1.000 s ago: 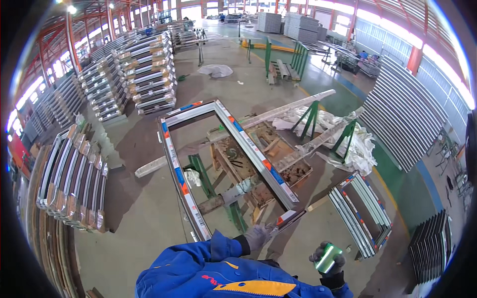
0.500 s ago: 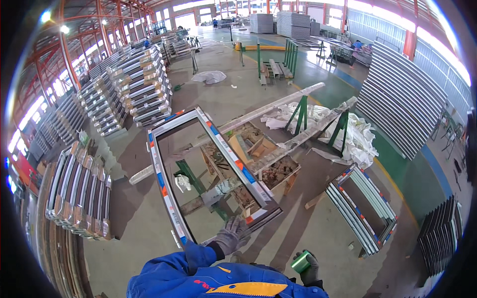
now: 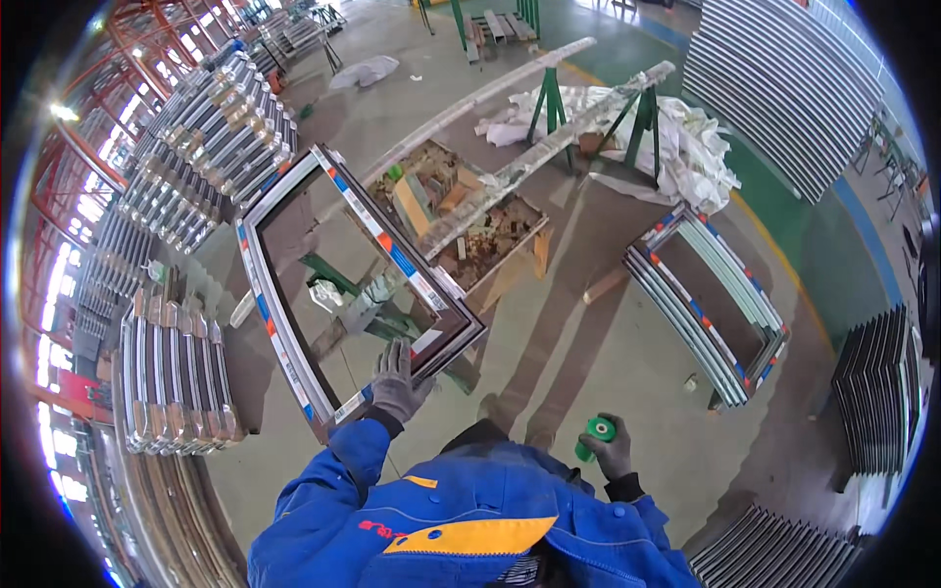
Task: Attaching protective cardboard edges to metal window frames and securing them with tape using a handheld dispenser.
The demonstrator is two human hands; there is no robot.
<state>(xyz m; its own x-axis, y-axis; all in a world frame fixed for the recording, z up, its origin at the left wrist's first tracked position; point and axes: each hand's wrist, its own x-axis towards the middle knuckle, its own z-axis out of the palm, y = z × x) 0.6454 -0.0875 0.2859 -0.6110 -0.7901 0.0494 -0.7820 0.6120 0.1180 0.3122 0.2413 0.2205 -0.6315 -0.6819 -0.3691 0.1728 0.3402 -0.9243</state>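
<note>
A dark rectangular window frame [image 3: 454, 321] rests across long wrapped beams, with white, blue and orange film strips along its sides. My left hand [image 3: 400, 384], in a grey glove, lies on its near edge with the fingers stretched out forward. Lower right, my right hand [image 3: 615, 455], gloved too, is closed round a roll of green tape [image 3: 599, 431], held away from the frame. One round end of the roll with its core shows. Under the frame, part of a green trestle [image 3: 328, 274] is visible through the opening.
Wooden crates [image 3: 500, 245] with scraps stand beneath the beams [image 3: 529, 162]. Several smaller frames [image 3: 676, 294] are stacked at right. White sheeting [image 3: 701, 147] lies by the far trestles. Wrapped frame bundles [image 3: 176, 377] line the left; a tall stack of profiles [image 3: 784, 88] stands far right.
The view has tilted downward. My left hand stays at the frame's near edge, its fingers now pointing forward. In my right hand, the green tape roll has turned so its end shows.
</note>
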